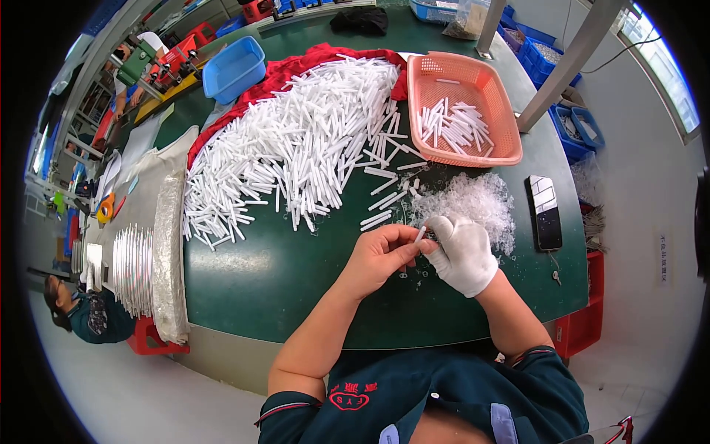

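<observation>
Bare, my left hand [382,255] pinches a short white plastic tube [420,234] between thumb and fingertips. My right hand [464,255] wears a white glove and is closed at the same tube, its bent fingers partly hiding what they grip. Just beyond the glove lies a heap of clear, curly plastic scraps [481,203]. A large pile of similar white tubes [296,133] spreads over a red cloth [314,55] at the back left. Several loose tubes [381,200] lie between that pile and the scraps.
A pink perforated basket [510,144] at the back right holds several tubes. A black phone [546,214] and a key [556,277] lie on the green table [244,288] at right. A blue bin [235,70] stands behind the pile. A person [96,314] sits at far left.
</observation>
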The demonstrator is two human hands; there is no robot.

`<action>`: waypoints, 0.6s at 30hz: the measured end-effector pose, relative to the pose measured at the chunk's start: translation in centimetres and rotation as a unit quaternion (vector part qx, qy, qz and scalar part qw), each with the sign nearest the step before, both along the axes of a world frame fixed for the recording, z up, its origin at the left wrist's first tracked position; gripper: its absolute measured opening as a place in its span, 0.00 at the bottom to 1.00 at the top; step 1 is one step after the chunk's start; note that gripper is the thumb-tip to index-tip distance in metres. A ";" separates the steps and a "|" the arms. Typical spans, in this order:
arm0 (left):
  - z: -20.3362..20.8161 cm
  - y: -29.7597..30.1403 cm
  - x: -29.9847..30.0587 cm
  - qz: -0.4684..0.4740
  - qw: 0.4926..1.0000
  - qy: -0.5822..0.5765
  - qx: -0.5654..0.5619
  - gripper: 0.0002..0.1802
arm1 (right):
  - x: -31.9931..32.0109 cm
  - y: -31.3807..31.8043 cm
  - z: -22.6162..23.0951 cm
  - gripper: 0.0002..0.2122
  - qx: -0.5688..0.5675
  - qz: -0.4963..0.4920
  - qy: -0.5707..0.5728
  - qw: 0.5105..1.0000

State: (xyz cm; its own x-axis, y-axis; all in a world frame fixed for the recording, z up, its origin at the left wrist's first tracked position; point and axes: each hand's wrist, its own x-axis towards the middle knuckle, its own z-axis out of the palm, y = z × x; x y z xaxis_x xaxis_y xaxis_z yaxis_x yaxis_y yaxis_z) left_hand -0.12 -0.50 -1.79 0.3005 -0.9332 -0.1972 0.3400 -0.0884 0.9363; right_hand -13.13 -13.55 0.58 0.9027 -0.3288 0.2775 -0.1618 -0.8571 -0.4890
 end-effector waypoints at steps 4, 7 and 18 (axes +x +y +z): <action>-0.2 0.0 0.0 -0.001 1.000 0.007 -0.002 0.12 | 0.0 0.1 -0.5 0.13 -0.007 -0.006 -0.024 1.000; -0.3 0.1 -0.1 -0.002 1.000 0.021 -0.003 0.12 | 0.0 0.2 -0.6 0.14 -0.017 -0.016 -0.018 1.000; -0.2 0.2 -0.1 -0.004 0.999 -0.021 0.025 0.10 | 0.2 0.3 -0.5 0.12 -0.043 -0.031 0.046 0.998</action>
State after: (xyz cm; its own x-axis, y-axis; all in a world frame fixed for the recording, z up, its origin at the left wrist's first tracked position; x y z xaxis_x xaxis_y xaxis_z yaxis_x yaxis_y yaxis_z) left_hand -0.23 -0.32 -2.03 0.3027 -0.9249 -0.2300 0.2992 -0.1369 0.9443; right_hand -12.91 -13.24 0.06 0.9040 -0.3644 0.2235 -0.2576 -0.8817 -0.3954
